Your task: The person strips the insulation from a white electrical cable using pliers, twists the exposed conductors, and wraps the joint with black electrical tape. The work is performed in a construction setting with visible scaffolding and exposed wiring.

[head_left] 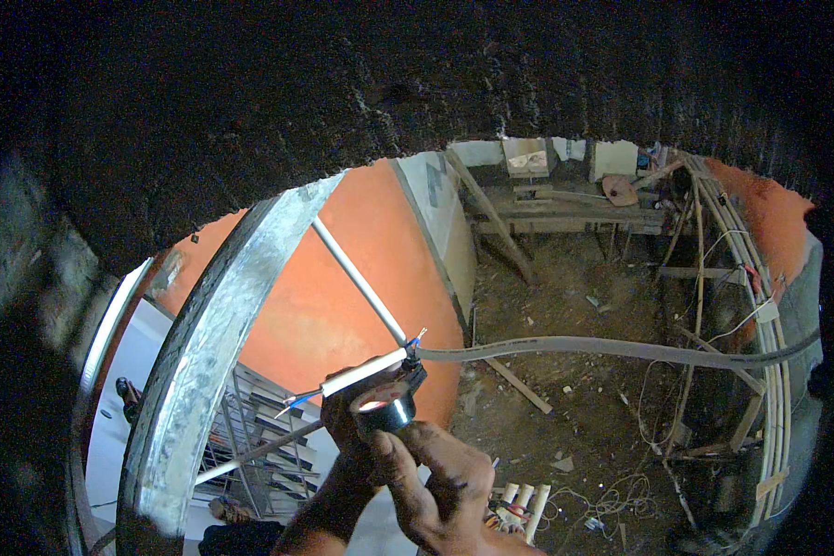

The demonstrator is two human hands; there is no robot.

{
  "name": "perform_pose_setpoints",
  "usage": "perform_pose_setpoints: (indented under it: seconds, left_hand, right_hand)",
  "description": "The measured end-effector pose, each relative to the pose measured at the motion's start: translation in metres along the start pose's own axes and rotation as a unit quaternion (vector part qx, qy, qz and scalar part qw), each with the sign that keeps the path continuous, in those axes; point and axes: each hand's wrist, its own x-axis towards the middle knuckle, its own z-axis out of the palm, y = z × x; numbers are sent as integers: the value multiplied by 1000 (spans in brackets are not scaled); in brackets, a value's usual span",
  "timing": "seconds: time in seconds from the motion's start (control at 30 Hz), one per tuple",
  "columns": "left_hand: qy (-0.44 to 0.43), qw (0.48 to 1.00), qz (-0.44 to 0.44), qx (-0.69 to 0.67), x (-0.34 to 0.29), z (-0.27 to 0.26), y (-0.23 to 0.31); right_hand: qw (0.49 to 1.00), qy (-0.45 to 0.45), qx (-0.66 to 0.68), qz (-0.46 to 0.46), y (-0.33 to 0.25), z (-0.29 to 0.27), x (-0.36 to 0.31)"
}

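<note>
My right hand (445, 477) pinches a roll of black electrical tape (386, 412) between thumb and fingers. Just behind it, my left hand (343, 422) is closed around a short white cable (366, 372) and is partly hidden by the roll. Blue and other thin wires with bare copper ends stick out at both ends of this cable. At its upper end, dark tape sits where a grey flexible conduit (565, 345) comes in from the right. A white pipe (361, 281) slants down from the upper left to the same spot.
A dark rough surface (389, 83) hangs overhead. A curved grey beam (213, 352) passes on the left before an orange wall (352, 278). Far below lies a dirt floor (565, 278) with debris, loose wire (612, 500) and a wooden bench (574, 213). Bamboo poles (774, 398) line the right.
</note>
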Motion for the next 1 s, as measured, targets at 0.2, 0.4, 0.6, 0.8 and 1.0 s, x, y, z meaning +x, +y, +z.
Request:
perform_pose_setpoints:
  seconds: [0.2,0.4,0.6,0.8,1.0]
  left_hand:
    - [75,994,0,79,-27,17,-5]
    - [116,986,10,116,-25,20,-13]
    - [143,983,23,117,-21,19,-23]
    - [155,980,42,119,-16,15,-31]
    - [118,981,28,153,-19,9,-20]
  right_hand:
    - [986,-40,-124,-107,5,12,-5]
    - [995,-2,-66,-75,4,15,0]
    - [999,-37,-5,11,6,4,2]
    - [998,3,-11,57,13,7,2]
    - [999,-10,-16,28,21,-1,-2]
